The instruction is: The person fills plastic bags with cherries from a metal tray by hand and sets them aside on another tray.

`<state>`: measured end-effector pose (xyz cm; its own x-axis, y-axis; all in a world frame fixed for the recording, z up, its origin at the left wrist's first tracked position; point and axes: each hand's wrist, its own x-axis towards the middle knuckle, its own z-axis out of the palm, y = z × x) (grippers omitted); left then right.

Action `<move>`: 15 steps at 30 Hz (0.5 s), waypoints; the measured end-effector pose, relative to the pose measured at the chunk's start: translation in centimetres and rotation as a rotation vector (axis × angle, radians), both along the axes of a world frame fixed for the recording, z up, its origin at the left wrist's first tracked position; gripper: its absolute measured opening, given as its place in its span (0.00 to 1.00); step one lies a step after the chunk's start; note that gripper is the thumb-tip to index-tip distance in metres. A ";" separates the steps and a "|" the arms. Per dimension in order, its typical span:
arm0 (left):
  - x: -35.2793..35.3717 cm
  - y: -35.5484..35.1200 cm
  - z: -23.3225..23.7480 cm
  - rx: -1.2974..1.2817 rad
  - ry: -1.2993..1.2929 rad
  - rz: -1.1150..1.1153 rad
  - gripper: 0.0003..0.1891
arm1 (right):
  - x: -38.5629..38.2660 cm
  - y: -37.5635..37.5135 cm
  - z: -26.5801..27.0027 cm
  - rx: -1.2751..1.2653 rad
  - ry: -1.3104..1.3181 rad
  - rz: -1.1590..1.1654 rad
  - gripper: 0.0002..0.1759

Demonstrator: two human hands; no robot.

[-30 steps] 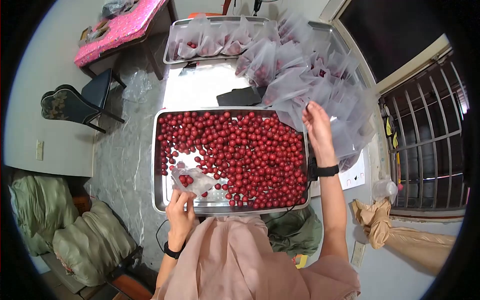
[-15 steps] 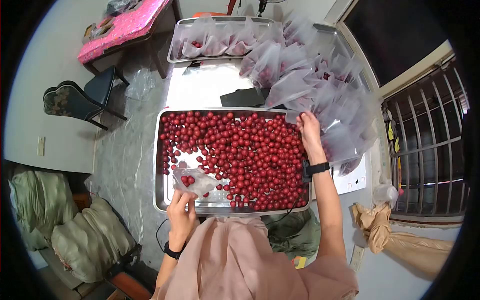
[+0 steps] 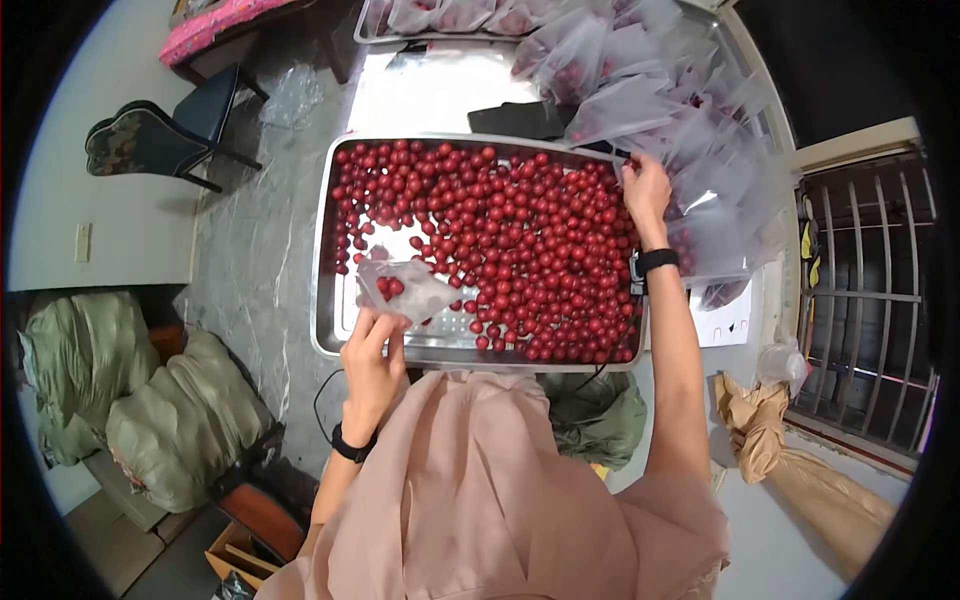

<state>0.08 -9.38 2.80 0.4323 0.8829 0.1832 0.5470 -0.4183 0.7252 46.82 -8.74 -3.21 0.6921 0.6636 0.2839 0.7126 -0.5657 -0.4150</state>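
A large metal tray (image 3: 327,290) holds a thick spread of small, round, dark red fruits (image 3: 530,240) that look like plums. Over its front left part, my left hand (image 3: 372,362) is closed on a clear plastic bag (image 3: 425,292). A few red fruits show in or through that bag. My right hand (image 3: 648,196) is at the tray's far right corner, fingers pinched on the edge of a thin translucent plastic bag (image 3: 617,166). Beside it, many filled translucent bags (image 3: 715,215) crowd together to the right of the tray.
A black flat object (image 3: 518,121) lies behind the tray. Farther back, a second metal tray (image 3: 375,25) carries more bags. To the left are a dark chair (image 3: 150,150) and green sacks (image 3: 185,420). A barred window (image 3: 870,290) is on the right.
The view has tilted down, so the tray and bags appear higher in the picture. My left hand keeps the bag over the tray; my right hand stays near its far right corner.
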 end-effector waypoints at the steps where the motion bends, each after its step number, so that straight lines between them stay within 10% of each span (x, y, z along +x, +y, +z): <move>1: -0.1 0.0 -0.1 -0.011 0.014 0.003 0.07 | 0.1 0.3 -0.1 -0.038 0.006 -0.037 0.15; 15: -0.1 0.2 -0.7 0.066 -0.039 -0.016 0.11 | -1.1 -2.8 -0.3 0.035 -0.038 0.216 0.19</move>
